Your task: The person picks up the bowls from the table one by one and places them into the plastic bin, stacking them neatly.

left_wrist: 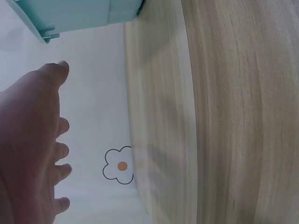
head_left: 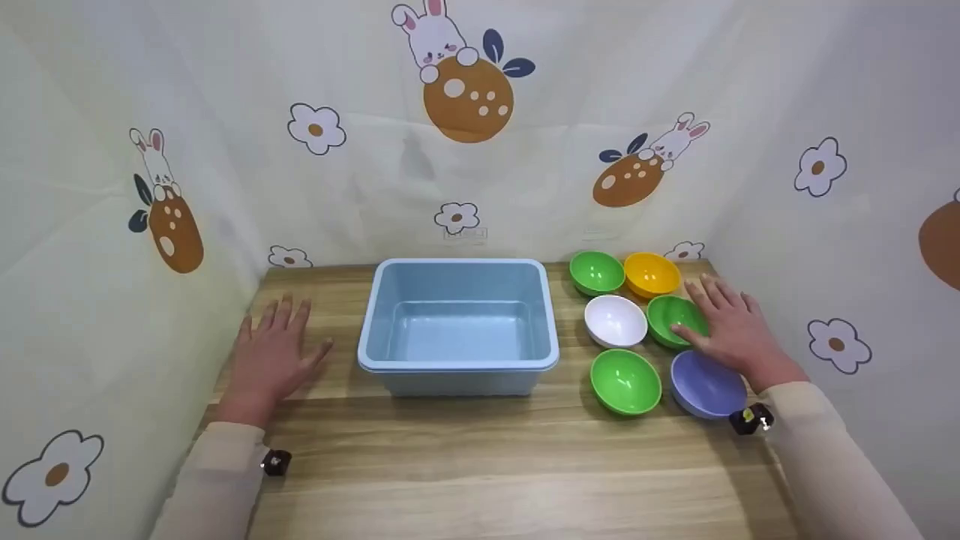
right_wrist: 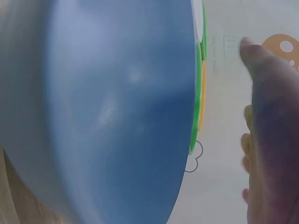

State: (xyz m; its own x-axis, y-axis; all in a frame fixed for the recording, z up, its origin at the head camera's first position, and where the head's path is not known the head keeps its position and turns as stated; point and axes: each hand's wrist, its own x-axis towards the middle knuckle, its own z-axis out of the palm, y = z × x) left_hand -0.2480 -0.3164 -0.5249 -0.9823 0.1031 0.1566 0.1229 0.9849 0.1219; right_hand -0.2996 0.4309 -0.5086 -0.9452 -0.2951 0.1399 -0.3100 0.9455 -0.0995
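Note:
My left hand (head_left: pixel 271 361) is spread over the table left of a light blue plastic basin (head_left: pixel 457 382), holding nothing. Its thumb points toward the basin, whose corner shows at the top of the left wrist view. Fingers extended, my right hand (head_left: pixel 733 326) hovers above the bowls on the right and grips none of them. Below it are a green bowl (head_left: pixel 667 319), partly covered by the thumb, and a purple-blue bowl (head_left: pixel 709 386). In the right wrist view this blue bowl (right_wrist: pixel 121 107) looms large beside the hand.
Left of those two stand a white bowl (head_left: pixel 615 321) and a bright green bowl (head_left: pixel 625 382). Behind are another green bowl (head_left: pixel 597 272) and an orange bowl (head_left: pixel 652 274). A wood-grain table (head_left: pixel 480 465) is bounded by patterned cloth walls (head_left: pixel 360 187) at the back and sides.

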